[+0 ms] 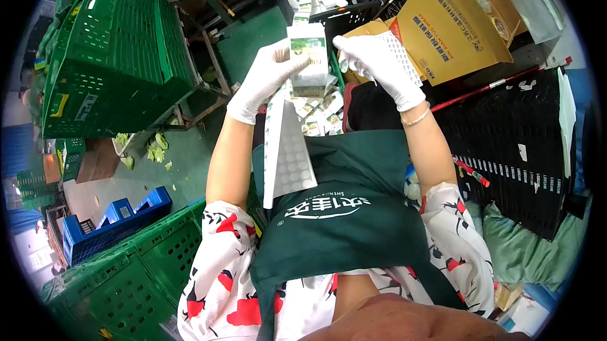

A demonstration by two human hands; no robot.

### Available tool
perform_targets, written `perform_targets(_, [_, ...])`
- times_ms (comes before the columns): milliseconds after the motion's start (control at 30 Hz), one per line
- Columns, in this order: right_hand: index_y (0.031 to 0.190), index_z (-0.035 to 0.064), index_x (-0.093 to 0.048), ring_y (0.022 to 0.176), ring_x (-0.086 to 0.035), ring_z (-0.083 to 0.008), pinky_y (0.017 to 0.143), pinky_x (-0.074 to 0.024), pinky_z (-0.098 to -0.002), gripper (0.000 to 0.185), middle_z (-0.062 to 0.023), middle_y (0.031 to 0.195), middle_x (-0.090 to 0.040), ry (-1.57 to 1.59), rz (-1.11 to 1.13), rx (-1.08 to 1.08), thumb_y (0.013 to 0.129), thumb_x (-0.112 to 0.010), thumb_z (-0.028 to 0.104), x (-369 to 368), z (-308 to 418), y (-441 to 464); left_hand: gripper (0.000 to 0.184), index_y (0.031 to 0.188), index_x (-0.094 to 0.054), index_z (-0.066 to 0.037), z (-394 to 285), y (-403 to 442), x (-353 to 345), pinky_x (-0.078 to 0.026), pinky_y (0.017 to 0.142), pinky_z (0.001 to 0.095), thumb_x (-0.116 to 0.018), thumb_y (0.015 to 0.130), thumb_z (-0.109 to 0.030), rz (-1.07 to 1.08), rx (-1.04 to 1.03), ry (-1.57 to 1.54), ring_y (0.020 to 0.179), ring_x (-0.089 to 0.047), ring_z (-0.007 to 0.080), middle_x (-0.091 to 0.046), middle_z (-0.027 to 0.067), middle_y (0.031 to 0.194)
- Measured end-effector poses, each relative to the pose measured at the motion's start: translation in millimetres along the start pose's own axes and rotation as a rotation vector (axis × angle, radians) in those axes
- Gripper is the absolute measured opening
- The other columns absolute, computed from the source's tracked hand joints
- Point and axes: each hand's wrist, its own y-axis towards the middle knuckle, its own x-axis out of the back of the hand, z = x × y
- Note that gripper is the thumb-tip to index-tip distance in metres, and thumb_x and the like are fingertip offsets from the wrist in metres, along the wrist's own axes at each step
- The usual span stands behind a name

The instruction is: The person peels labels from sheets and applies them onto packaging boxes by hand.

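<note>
My left hand point(270, 75), in a white glove, is closed round a stack of white packets with green printed labels point(308, 56). Below that hand hangs a pale sheet with rows of round stickers point(291, 164), lying against my dark green apron point(354, 233). To the right, my gloved right hand point(379, 69) has its fingers curled in a pinch. A second sheet of small round stickers point(403, 56) extends from behind this hand and appears to be held in it. What sits between the fingertips is too small to make out.
Ahead, a black crate point(357, 9) holds many similar packets, with more loose packets point(316, 116) below my hands. A yellow cardboard box point(442, 31) stands at right, above stacked black crates point(506, 132). Green crates point(107, 56) rise at left; leaves point(157, 146) lie on the floor.
</note>
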Motion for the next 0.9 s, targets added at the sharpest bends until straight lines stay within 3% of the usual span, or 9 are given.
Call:
perform_targets(133, [0.085, 0.0031, -0.070, 0.049, -0.039, -0.0026, 0.046, -0.0318, -0.0198, 0.036, 0.0046, 0.058, -0.050, 0.065, 0.222, 0.002, 0.093, -0.064, 0.037, -13, 3, 6, 0.029, 0.116, -0.065, 0.003, 2, -6, -6, -0.048, 0.087, 0.0247, -0.069, 0.092, -0.013, 0.081, 0.090, 0.022, 0.096, -0.061, 0.0077, -0.068, 0.0047, 0.108])
perform_targets(233, [0.085, 0.0024, -0.071, 0.047, -0.040, -0.0033, 0.045, -0.0326, -0.0201, 0.035, 0.0030, 0.057, -0.053, 0.026, 0.405, 0.147, 0.093, -0.064, 0.036, -17, -4, 1, 0.030, 0.115, -0.067, 0.000, 22, 6, 9, -0.049, 0.080, 0.0231, -0.067, 0.094, -0.021, -0.001, 0.040, -0.109, 0.087, -0.059, 0.0059, -0.068, 0.0009, 0.102])
perform_targets(300, [0.078, 0.0037, -0.070, 0.051, -0.047, -0.0028, 0.047, -0.0355, -0.0205, 0.036, 0.0010, 0.060, -0.059, -0.138, 0.471, 0.042, 0.093, -0.066, 0.036, -16, -1, -8, 0.030, 0.116, -0.066, 0.002, 14, 5, 5, -0.050, 0.082, 0.0230, -0.066, 0.093, -0.018, -0.060, 0.031, -0.188, 0.090, -0.062, 0.0074, -0.070, 0.0052, 0.103])
perform_targets(433, [0.088, 0.0042, -0.072, 0.061, -0.058, -0.0073, 0.058, -0.0453, -0.0223, 0.036, -0.0026, 0.071, -0.066, 0.096, 0.001, -0.063, 0.096, -0.059, 0.037, -12, -8, -13, 0.030, 0.118, -0.065, 0.004, 12, 7, -2, -0.050, 0.083, 0.0241, -0.065, 0.093, -0.013, -0.095, -0.019, -0.065, 0.092, -0.062, 0.0083, -0.070, 0.0063, 0.107])
perform_targets(467, [0.094, 0.0052, -0.070, 0.064, -0.058, -0.0051, 0.057, -0.0438, -0.0209, 0.031, -0.0015, 0.076, -0.067, -0.010, -0.094, 0.165, 0.097, -0.059, 0.034, -6, -26, -7, 0.030, 0.118, -0.065, 0.004, 13, 8, -4, -0.050, 0.084, 0.0244, -0.064, 0.093, -0.012, -0.097, -0.039, -0.033, 0.092, -0.062, 0.0085, -0.070, 0.0063, 0.108])
perform_targets(600, [0.099, 0.0033, -0.068, 0.062, -0.055, -0.0031, 0.054, -0.0432, -0.0222, 0.021, 0.0000, 0.070, -0.062, 0.257, -0.236, 0.111, 0.093, -0.066, 0.023, -28, -11, -8, 0.031, 0.120, -0.064, 0.003, 17, 8, -15, -0.048, 0.082, 0.0236, -0.064, 0.093, -0.012, -0.035, -0.068, 0.012, 0.090, -0.060, 0.0068, -0.069, 0.0038, 0.108])
perform_targets(700, [0.096, 0.0018, -0.066, 0.058, -0.055, -0.0058, 0.054, -0.0440, -0.0235, 0.023, -0.0008, 0.064, -0.062, -0.115, -0.337, 0.236, 0.092, -0.069, 0.024, -37, -16, -1, 0.031, 0.120, -0.064, 0.003, 12, 4, -21, -0.048, 0.082, 0.0226, -0.065, 0.093, -0.012, -0.006, -0.012, -0.013, 0.090, -0.060, 0.0058, -0.069, 0.0032, 0.107])
perform_targets(800, [0.093, 0.0018, -0.067, 0.058, -0.053, -0.0064, 0.055, -0.0438, -0.0242, 0.024, -0.0014, 0.065, -0.061, -0.338, -0.495, 0.160, 0.091, -0.069, 0.025, -41, -21, 5, 0.030, 0.119, -0.064, 0.004, 10, 2, -17, -0.049, 0.083, 0.0221, -0.065, 0.092, -0.011, -0.023, -0.015, -0.009, 0.090, -0.060, 0.0049, -0.069, 0.0022, 0.104])
perform_targets(900, [0.089, 0.0012, -0.067, 0.060, -0.052, -0.0061, 0.057, -0.0440, -0.0250, 0.028, -0.0026, 0.067, -0.061, 0.013, -0.107, 0.208, 0.092, -0.069, 0.029, -27, -17, 1, 0.030, 0.119, -0.064, 0.005, 12, 1, -10, -0.051, 0.085, 0.0246, -0.065, 0.094, -0.012, -0.038, 0.017, -0.102, 0.093, -0.063, 0.0088, -0.069, 0.0053, 0.105])
